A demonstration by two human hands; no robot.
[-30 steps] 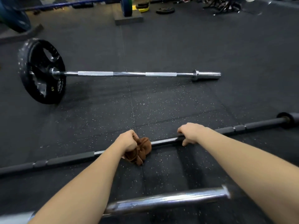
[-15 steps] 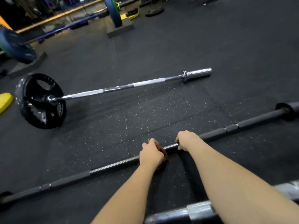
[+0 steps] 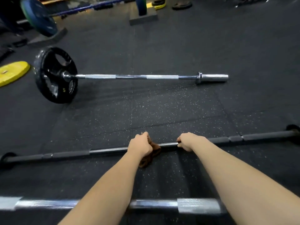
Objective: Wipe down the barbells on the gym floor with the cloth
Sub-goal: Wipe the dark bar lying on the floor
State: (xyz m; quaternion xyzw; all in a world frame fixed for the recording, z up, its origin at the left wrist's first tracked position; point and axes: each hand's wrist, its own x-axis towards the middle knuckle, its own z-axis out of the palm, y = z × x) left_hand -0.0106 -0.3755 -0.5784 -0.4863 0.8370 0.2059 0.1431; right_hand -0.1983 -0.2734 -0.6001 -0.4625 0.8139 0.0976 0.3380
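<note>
At six o'clock on the gym floor point(image 3: 162, 111), the barbell point(image 3: 105, 150) is judged mid-wipe. The cloth point(image 3: 156, 151) is clamped onto its shaft by the curled fingers of the left hand point(image 3: 140, 146). The bare shaft at three o'clock is gripped by the right hand point(image 3: 188, 142). A slide toward nine o'clock seems called for.

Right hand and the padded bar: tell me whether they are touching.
Touching. The head view shows the right hand with its fingers curled round the bare steel middle of the padded bar, no gap between them.
</note>
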